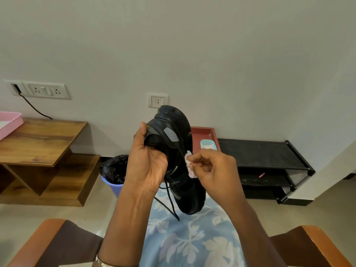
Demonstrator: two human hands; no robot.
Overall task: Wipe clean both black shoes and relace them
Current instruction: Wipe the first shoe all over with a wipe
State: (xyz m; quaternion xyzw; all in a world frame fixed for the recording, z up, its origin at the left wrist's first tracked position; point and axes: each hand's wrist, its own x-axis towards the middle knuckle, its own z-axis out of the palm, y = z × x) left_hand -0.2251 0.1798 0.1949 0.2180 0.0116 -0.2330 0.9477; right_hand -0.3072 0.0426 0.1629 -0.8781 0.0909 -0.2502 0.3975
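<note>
You held the black shoe [173,135] up over your lap [192,243], heel up and toe down, with bare wall [192,54] behind it. The wooden counter [38,139] ended well off to your left and the black shoe rack [260,153] stood well off to your right. The chair armrests [57,237] flanked your forearms below. Your left grip [148,164] was clamped on the shoe at its collar, thumb upright along the heel, its fingers hidden behind the upper. Your right grip [213,170] pinched a small white wipe [189,166] with curled fingers, holding it against the shoe's side by the laces [171,205], which hung loose toward your lap. The lined bin [113,170] was partly hidden behind your left wrist, and the pink tray [9,122] was cut off at the left edge of view.
</note>
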